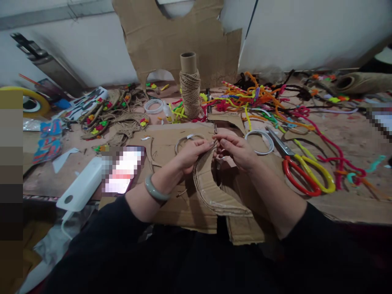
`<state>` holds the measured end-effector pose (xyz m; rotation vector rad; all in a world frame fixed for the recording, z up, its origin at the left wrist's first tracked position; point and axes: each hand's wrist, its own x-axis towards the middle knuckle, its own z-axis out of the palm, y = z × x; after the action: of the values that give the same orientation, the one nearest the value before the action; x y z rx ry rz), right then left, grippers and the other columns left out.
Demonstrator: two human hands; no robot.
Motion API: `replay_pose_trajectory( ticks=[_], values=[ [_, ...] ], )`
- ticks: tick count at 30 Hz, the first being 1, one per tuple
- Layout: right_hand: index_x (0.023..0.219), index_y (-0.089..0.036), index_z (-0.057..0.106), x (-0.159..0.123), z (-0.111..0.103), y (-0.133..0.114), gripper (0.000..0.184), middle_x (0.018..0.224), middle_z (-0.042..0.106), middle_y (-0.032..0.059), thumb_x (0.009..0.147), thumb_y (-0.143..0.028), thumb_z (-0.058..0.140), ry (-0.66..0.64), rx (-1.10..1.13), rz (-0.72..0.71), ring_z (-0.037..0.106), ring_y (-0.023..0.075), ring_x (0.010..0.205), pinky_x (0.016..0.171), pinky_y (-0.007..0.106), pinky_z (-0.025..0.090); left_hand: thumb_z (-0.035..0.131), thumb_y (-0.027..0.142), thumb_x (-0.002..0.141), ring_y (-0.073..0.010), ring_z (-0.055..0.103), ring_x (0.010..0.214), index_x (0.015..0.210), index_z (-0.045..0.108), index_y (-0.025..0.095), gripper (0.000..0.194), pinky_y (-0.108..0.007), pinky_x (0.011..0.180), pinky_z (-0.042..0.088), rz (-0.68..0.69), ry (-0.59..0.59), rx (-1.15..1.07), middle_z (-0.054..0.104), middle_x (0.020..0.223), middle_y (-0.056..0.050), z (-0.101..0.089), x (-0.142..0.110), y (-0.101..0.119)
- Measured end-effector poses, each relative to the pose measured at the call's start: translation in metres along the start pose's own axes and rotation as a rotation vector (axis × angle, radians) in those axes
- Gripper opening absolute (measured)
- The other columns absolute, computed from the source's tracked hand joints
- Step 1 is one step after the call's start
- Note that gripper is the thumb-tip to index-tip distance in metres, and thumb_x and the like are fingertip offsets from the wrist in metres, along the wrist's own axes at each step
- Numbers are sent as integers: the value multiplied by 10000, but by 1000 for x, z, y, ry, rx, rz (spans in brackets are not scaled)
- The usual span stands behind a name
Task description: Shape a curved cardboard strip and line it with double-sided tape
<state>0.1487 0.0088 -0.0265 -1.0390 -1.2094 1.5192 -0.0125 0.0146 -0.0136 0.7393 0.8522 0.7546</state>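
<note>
A curved piece of layered corrugated cardboard [210, 183] stands out in front of me, its upper end at my fingertips. My left hand [194, 154], closed in a pinch, grips that upper end; a pale bangle [155, 188] circles the wrist. Thumb and forefinger of my right hand [240, 152] pinch together right beside the left fingertips. What they hold is too small to make out. Beneath both hands lie flat cardboard sheets [171, 212] with cut edges. A white ring [259, 142] is just right of my right hand, and another ring [179, 145] is partly behind my left.
Behind the hands stands a tube wound with twine [190, 96]. Scissors with red and yellow handles [301, 171] lie right, near tangled colourful pipe cleaners [257, 96]. On the left are a phone [124, 169], a white device [82, 183] and twine coils [122, 122]. Torn cardboard [183, 45] leans behind.
</note>
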Motion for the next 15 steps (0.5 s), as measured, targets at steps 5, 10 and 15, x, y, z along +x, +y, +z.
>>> replay_pose_trajectory(
  ticks=[5,10,15],
  values=[
    [889,-211,710,-1,-3,-1,387,845,690,23,659,-517,759,-51,-145,-184,637,158,779,769,333,522,709,284,757,-69,552,455,756,617,126,183,-181,472,442,-50,-113,-27,620,571,2,-1,-3,1],
    [727,-225,691,1,-4,2,320,771,668,19,673,-534,755,-15,-226,-348,614,156,742,726,319,507,657,309,800,-62,526,459,740,606,139,188,-163,444,391,-16,-163,18,597,560,8,2,-5,-2],
    [697,-218,666,-1,-4,1,305,717,631,6,691,-514,741,-20,-201,-319,579,147,685,671,305,477,621,341,827,-107,568,516,746,610,137,220,-217,499,423,35,-119,130,628,620,-32,7,-8,0]
  ],
)
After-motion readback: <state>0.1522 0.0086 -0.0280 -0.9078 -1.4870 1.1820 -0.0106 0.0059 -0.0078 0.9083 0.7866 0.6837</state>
